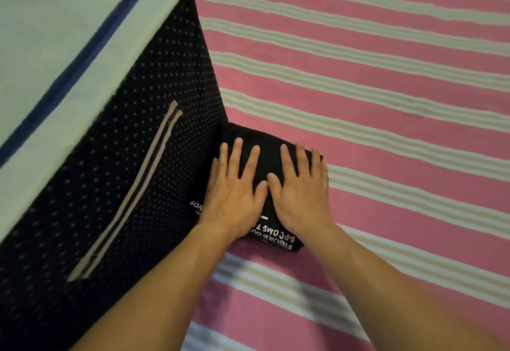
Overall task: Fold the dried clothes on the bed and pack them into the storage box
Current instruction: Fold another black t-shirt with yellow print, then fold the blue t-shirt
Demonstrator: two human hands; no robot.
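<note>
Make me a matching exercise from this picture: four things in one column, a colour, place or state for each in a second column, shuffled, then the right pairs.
Things
1. folded shirt
2. storage box
3. bedsheet
4. left hand

Descriptions
A. pink with pale stripes
B. dark with small pale dots, light lid on top
C. black with white lettering, lying beside the box
D. flat, fingers spread, pressing on the garment next to the right hand

Pairs: 1-C, 2-B, 3-A, 4-D
</note>
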